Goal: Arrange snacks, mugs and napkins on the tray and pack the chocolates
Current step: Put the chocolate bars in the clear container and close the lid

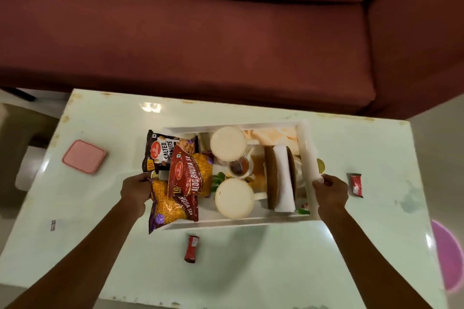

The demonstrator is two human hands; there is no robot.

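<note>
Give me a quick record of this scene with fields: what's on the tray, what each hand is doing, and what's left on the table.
container: white tray on table
in it: snack packets, two white mugs, rolled napkin
left hand: grips tray's left end by the packets
right hand: grips tray's right rim
loose on table: two red chocolates, pink box

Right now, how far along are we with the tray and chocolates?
Done: snack packets, two mugs and napkins sit in the tray. In hand: left hand and right hand grip the tray's ends. Remaining: two red chocolates lie loose on the table, away from the pink box.
</note>
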